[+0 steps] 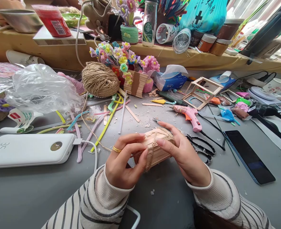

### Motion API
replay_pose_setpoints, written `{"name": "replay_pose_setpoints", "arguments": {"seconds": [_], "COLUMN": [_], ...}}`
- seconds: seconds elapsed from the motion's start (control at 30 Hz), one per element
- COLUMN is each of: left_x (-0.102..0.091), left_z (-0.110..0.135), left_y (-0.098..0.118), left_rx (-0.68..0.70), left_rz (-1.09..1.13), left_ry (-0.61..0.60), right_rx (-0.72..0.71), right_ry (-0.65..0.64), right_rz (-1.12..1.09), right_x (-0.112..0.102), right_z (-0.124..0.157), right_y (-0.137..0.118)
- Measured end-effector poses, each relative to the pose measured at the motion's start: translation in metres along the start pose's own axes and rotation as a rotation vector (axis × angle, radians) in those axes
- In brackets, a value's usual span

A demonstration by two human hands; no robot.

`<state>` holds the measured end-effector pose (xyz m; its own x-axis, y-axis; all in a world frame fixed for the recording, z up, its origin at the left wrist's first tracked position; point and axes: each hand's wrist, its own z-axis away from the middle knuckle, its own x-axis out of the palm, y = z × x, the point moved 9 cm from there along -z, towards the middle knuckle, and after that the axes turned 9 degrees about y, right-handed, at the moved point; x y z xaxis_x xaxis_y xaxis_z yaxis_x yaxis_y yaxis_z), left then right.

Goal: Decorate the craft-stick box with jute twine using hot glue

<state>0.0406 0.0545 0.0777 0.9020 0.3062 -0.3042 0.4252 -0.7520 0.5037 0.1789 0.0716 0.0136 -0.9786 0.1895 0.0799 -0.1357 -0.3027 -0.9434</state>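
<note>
Stick box point(158, 152): lower centre of frame, twine-wrapped, held between both hands.
Left hand point(122, 163): clasps its left end, pinching the twine.
Right hand point(182, 154): grips its right side.
Right: scissors point(201, 148) just beside; phone point(249, 157) farther.
Left: power bank point(28, 149) near.
Open room: bare table point(35, 197), lower left.

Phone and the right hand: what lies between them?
Head view: black scissors lie between the right hand and the phone, with a thin black cord beside them.
</note>
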Motion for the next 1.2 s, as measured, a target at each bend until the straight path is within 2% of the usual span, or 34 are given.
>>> {"name": "replay_pose_setpoints", "arguments": {"seconds": [0.27,0.57,0.8,0.9,1.07,1.13,1.2], "left_x": [0.000,0.000,-0.001,-0.002,-0.001,-0.001,-0.002], "left_z": [0.000,0.000,0.000,0.000,0.000,0.000,0.000], "left_y": [0.000,0.000,-0.002,-0.001,-0.002,-0.003,-0.003], "left_rx": [0.003,-0.004,-0.002,0.003,-0.004,-0.009,-0.009], "left_rz": [0.004,0.007,0.006,0.017,0.028,0.028,0.027], "left_ry": [0.002,0.008,0.008,0.006,0.002,0.010,0.019], "right_rx": [-0.045,0.020,0.027,0.040,-0.014,-0.078,-0.203], "right_ry": [0.003,-0.015,0.041,0.015,0.000,0.057,0.166], "right_rz": [-0.006,-0.104,-0.085,-0.108,-0.089,-0.069,0.001], "right_x": [-0.001,0.000,-0.018,-0.020,-0.022,-0.032,-0.050], "right_z": [-0.003,-0.002,-0.008,-0.007,-0.010,-0.014,-0.018], "right_y": [0.002,0.004,0.006,0.006,0.001,-0.004,-0.016]}}
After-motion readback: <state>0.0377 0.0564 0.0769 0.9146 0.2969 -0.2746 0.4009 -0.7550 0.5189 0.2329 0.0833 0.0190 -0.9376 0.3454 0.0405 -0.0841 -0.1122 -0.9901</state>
